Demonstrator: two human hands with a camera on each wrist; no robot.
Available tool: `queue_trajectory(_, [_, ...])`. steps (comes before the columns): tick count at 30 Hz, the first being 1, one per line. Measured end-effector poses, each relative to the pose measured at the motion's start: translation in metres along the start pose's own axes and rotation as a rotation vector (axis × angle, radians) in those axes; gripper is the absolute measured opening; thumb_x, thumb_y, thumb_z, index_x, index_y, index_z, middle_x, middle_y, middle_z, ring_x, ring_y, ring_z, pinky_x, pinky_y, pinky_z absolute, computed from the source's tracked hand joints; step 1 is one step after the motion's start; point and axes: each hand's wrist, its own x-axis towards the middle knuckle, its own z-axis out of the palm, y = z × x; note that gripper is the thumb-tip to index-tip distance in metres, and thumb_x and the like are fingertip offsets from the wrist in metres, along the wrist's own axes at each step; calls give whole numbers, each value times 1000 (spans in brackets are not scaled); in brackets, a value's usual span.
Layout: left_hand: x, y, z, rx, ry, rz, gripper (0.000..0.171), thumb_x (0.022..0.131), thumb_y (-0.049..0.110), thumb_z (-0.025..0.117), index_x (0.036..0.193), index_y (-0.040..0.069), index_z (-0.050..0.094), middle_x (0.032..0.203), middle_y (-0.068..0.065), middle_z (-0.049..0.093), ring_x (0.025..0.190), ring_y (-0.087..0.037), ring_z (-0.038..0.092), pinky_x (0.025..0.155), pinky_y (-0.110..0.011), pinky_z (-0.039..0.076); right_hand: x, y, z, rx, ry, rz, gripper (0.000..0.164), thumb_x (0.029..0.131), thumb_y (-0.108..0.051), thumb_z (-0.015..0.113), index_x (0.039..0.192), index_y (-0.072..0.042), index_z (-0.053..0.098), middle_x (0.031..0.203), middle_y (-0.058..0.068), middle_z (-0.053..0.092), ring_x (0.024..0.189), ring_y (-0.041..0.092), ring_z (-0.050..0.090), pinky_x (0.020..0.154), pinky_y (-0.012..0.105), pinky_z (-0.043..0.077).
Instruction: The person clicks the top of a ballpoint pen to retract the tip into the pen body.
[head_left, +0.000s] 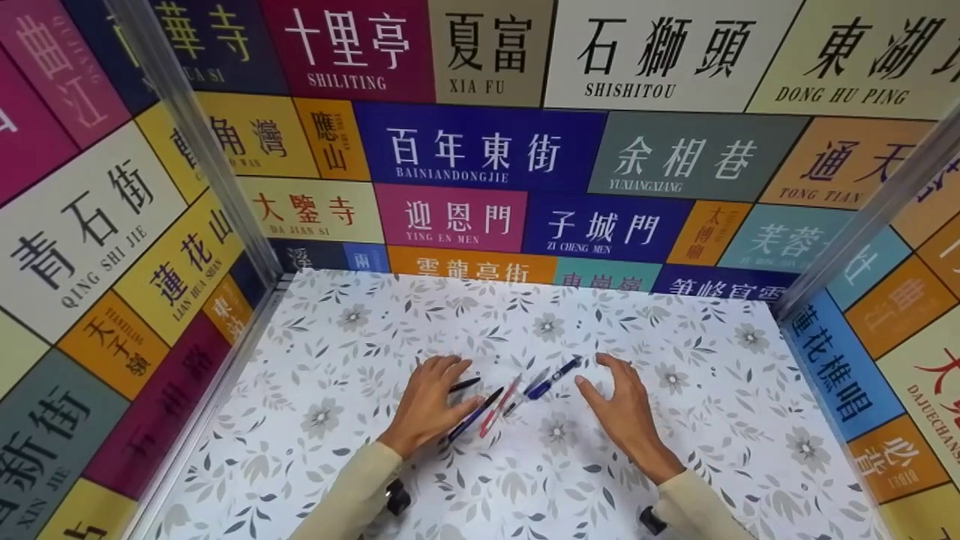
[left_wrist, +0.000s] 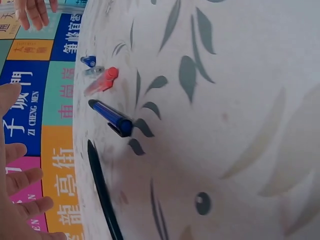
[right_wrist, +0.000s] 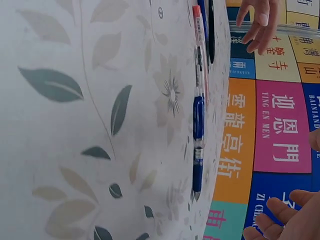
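Note:
Several pens lie in a loose slanting group on the patterned tabletop between two bare hands. My left hand (head_left: pixel 429 405) hovers over the left end of the group, fingers spread and loosely bent, gripping nothing. Closest to it are a black pen (left_wrist: pixel 104 192) and a dark blue pen (left_wrist: pixel 113 119), partly hidden by this hand in the head view. Beside these lies a red pen (head_left: pixel 497 412), then a clear pen (right_wrist: pixel 199 70) and a blue pen (head_left: pixel 555 376). To the right of the blue pen, my right hand (head_left: pixel 626 405) is held with thumb and fingers apart, holding nothing.
White tabletop (head_left: pixel 360 480) with printed leaves and flowers lies under the pens. Upright panels of coloured name signs (head_left: pixel 480 146) stand behind it and at both sides. Metal posts (head_left: pixel 217 165) mark the back corners.

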Motion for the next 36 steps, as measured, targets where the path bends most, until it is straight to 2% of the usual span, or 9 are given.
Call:
queue_trajectory(6, [-9,-6,0,-20,44,1,65,99,51,77,150,12,67,144,-11,68,136,-35,58,117,-60,45,-3,-2,15,74,33,-4,57,102,-30,82,148,-3,63,146,19,65,141,37,56,118,55,42])
queue_trajectory(12, [-18,-14,0,-44,96,14,63,98,47,81,149,12,68,143,-10,69,134,-35,60,113,-60,47,-8,-4,31,122,44,-4,52,101,-26,83,145,-5,65,143,15,68,138,32,59,116,48,45])
queue_trajectory(20, [-25,-22,1,-64,117,14,64,98,49,81,151,17,66,145,-6,68,135,-30,59,114,-58,47,-8,-4,48,121,74,-61,49,99,-20,85,140,-2,67,138,19,70,134,36,62,113,55,49])
queue_trajectory(27, [-31,-29,5,-72,174,64,59,96,41,85,146,14,70,138,-7,70,130,-32,63,110,-57,50,-9,-8,57,135,71,-38,48,98,-22,86,139,-4,69,137,16,71,132,35,64,112,55,51])
queue_trajectory(31, [-34,-31,6,-94,178,51,59,95,41,86,144,12,71,138,-7,70,130,-31,63,110,-56,49,-10,-8,60,155,61,-34,49,99,-23,86,141,-5,69,137,15,71,132,35,64,113,56,50])
queue_trajectory(36, [-38,-34,6,-124,151,3,60,95,41,86,144,9,71,140,-8,69,133,-30,61,113,-56,49,-10,-8,64,172,61,-37,46,99,-22,86,139,-4,70,135,15,72,131,35,65,114,58,49])
